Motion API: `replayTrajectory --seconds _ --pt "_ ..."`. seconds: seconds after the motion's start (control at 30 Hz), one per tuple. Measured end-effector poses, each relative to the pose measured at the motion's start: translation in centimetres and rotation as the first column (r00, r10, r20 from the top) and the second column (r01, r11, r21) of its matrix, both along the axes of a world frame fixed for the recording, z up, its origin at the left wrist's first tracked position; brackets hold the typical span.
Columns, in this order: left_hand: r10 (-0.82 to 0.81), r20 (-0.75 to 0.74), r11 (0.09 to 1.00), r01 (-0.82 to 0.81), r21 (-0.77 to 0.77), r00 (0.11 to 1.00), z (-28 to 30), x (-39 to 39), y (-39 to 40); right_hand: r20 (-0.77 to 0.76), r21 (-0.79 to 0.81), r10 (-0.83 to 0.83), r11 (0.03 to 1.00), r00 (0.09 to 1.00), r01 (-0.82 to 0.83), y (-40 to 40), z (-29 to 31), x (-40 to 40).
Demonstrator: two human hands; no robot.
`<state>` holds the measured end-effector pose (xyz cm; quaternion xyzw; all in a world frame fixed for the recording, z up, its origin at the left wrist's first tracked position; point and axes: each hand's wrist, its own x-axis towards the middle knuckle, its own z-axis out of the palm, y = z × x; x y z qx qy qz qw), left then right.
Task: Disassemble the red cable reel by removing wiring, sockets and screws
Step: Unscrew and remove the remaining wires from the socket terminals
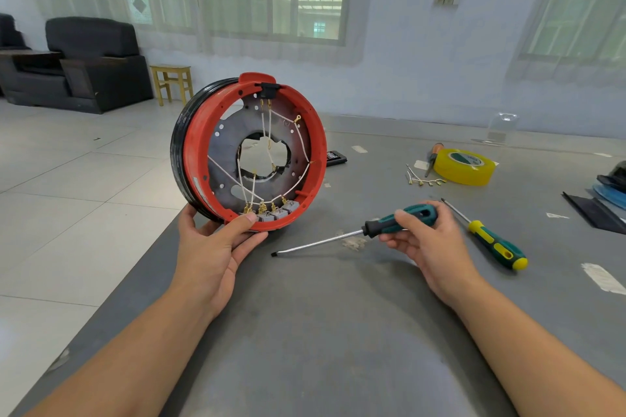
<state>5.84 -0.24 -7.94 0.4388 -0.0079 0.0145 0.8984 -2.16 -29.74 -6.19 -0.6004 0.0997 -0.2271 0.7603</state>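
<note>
The red cable reel (249, 152) stands on its edge at the left side of the grey table (338, 332), its open face turned toward the camera. The left hand (211, 247) holds it upright from below: the thumb presses on the lower red rim and the fingers curl round the back of the black outer rim. Inside the reel, white wires (267, 132) with brass terminals cross over a grey plate that has a large hole in the middle. A row of small grey sockets (276, 211) sits along the bottom of the inner rim, just above the thumb.

The right hand (428, 240) grips the teal and black handle of a flat screwdriver (355, 232), fingers wrapped loosely round it. Its shaft points left and down, and the tip is at or just above the table, apart from the reel.

Right of that hand a 2nd screwdriver (487, 237), green and yellow, lies on the table. Further back are a roll of yellow tape (464, 166), a few loose wires (423, 179) and an orange-handled tool (433, 154) beside the roll.
</note>
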Motion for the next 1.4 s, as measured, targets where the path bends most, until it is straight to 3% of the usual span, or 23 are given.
replayTrajectory --seconds 0.1,0.23,0.33,0.47,0.57,0.7,0.8,0.9,1.17,1.4 --pt "-0.009 0.004 1.000 0.009 0.011 1.000 0.1 -0.1 0.0 -0.116 -0.234 0.054 0.969 0.992 -0.080 -1.3 0.0 -0.5" --pt "-0.030 0.006 0.999 0.029 0.028 1.000 0.1 -0.2 0.0 -0.242 -0.711 -0.044 0.687 0.969 -0.147 -3.2 0.0 -1.0" --pt "-0.048 0.005 0.998 0.048 0.035 0.999 0.1 -0.2 0.0 -0.301 -0.814 -0.024 0.527 0.953 -0.244 -3.7 0.2 -1.4" --pt "-0.054 -0.004 0.997 0.054 0.048 0.999 0.2 -0.2 -0.1 -0.306 -0.873 -0.026 0.407 0.952 -0.269 -3.6 0.3 -1.5" --pt "-0.056 -0.008 0.997 0.056 0.056 0.998 0.2 -0.3 -0.2 -0.179 -0.948 -0.067 0.280 0.982 -0.153 -2.7 0.3 -1.3" --pt "-0.074 -0.006 0.995 0.074 0.064 0.997 0.2 -0.5 -0.3 0.194 -0.953 -0.112 0.213 0.975 0.214 2.1 0.0 -0.6" --pt "-0.085 -0.003 0.994 0.085 0.071 0.996 0.3 -0.6 -0.5 0.303 -0.944 -0.050 0.121 0.952 0.307 7.2 -0.6 0.5" --pt "-0.092 0.003 0.992 0.091 0.086 0.996 0.4 -0.7 -0.5 0.361 -0.922 -0.063 0.125 0.930 0.367 10.8 -0.8 2.2" --pt "-0.120 0.000 0.988 0.119 0.095 0.993 0.3 -0.6 -0.5 0.264 -0.875 -0.245 0.345 0.933 0.339 14.5 -0.7 5.5" --pt "-0.120 0.007 0.988 0.119 0.100 0.993 0.1 -0.4 -0.5 0.233 -0.865 -0.279 0.378 0.932 0.330 15.3 -0.3 5.9"
